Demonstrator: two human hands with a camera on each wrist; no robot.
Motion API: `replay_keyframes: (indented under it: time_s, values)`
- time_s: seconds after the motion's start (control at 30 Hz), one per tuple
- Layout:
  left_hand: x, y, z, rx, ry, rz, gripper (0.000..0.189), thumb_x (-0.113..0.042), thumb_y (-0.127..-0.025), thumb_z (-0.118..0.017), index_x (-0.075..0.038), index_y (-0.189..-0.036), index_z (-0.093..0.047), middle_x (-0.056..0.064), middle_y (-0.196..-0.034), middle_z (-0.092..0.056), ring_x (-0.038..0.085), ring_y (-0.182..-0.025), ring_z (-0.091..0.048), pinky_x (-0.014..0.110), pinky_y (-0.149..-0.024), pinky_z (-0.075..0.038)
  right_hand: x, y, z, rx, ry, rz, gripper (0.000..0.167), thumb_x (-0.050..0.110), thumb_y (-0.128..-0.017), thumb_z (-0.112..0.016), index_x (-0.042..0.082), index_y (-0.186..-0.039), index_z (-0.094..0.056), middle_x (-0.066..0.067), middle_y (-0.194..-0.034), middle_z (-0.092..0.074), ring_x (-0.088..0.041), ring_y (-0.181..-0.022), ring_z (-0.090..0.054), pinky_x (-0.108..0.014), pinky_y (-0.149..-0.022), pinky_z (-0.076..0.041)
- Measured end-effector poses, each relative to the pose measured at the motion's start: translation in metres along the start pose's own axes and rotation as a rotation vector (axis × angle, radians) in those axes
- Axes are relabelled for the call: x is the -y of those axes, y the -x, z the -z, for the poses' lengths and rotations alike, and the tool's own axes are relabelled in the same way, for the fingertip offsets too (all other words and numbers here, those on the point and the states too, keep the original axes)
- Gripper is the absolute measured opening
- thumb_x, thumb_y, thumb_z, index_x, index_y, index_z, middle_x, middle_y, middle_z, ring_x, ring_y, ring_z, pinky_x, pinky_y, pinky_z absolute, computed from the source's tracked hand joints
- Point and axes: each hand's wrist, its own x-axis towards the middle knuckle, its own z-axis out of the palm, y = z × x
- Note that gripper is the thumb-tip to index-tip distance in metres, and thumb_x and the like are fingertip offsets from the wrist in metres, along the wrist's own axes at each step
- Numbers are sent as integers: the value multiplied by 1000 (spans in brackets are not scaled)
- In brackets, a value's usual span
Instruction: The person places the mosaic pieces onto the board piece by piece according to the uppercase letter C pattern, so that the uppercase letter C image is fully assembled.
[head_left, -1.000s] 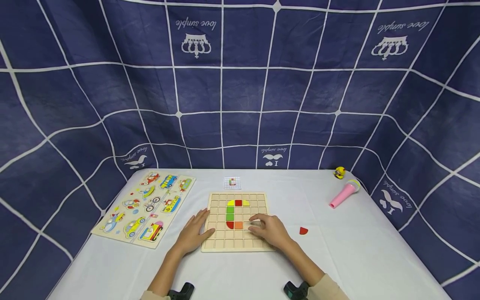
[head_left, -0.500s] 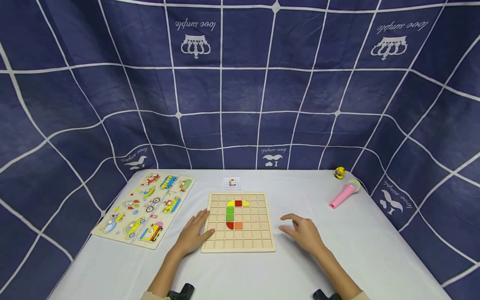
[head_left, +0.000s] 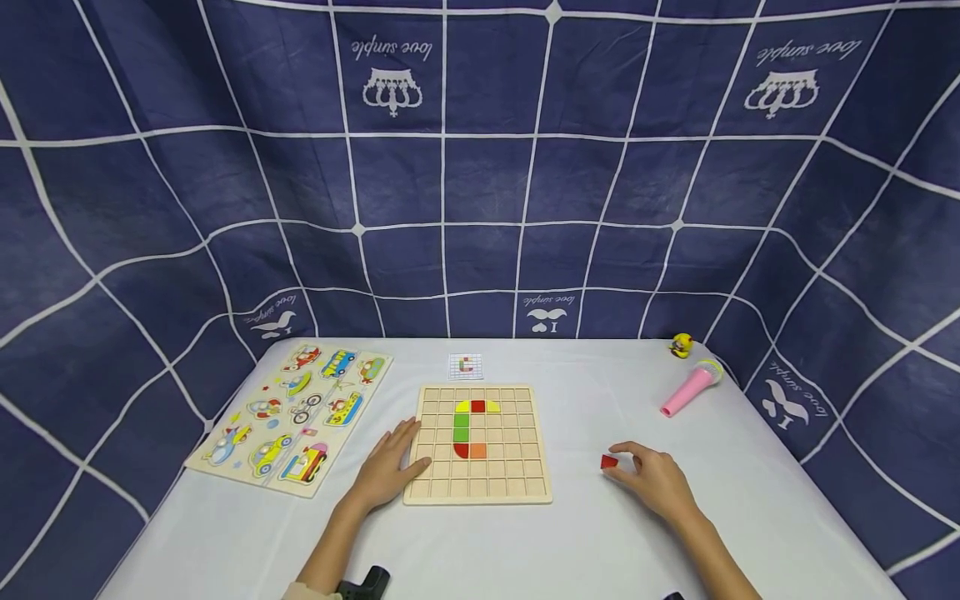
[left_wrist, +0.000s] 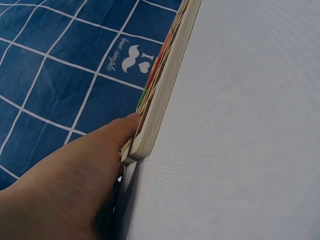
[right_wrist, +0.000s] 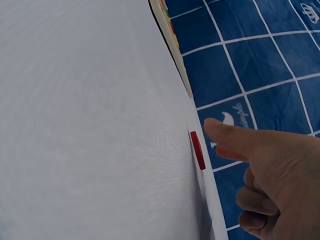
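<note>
The square wooden grid board (head_left: 517,489) lies on the white table. Set in its cells are yellow quarter-round pieces, a red square, green pieces (head_left: 461,428), a dark red quarter-round and an orange square (head_left: 477,451). My left hand (head_left: 384,471) rests along the board's left edge, fingers straight and thumb over the rim; the left wrist view shows the thumb (left_wrist: 125,129) at the corner. To the board's right, a red quarter-round piece (head_left: 608,462) lies on the table. My right hand (head_left: 654,482) hovers beside it, thumb and forefinger apart; the right wrist view shows the red piece (right_wrist: 198,150) uncovered.
A small printed pattern card (head_left: 466,367) lies behind the board. On the left is a vehicle picture puzzle (head_left: 288,417). A pink toy microphone (head_left: 686,393) and a small yellow figure (head_left: 680,345) stand at the back right, before the blue checked cloth (head_left: 487,183).
My right hand has left the board and moved right to the loose red piece, which now shows partly behind the thumb. My left hand has stayed on the board's edge.
</note>
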Motion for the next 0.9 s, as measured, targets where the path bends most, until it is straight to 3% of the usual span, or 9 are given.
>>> replay_keyframes:
  time_s: [0.23, 0.9]
  values:
    - [0, 0, 0, -4, 5, 4, 70, -37, -87, -61, -4, -142, -34, 13, -148, -29, 28, -138, -18, 43, -112, -10, -7, 1, -5, 37, 1, -2, 28, 32, -70, -80, 21, -93, -69, 11, -51, -33, -3, -46, -25, -20, -41, -21]
    - [-2, 0, 0, -5, 6, 12, 70, -38, -87, -61, -5, -142, -34, 13, -147, -30, 28, -138, -18, 43, -112, -10, -14, -2, -16, -13, -59, 79, 22, 33, -75, -76, 21, -90, -68, 14, -52, -31, 1, -46, -23, -18, -40, -21]
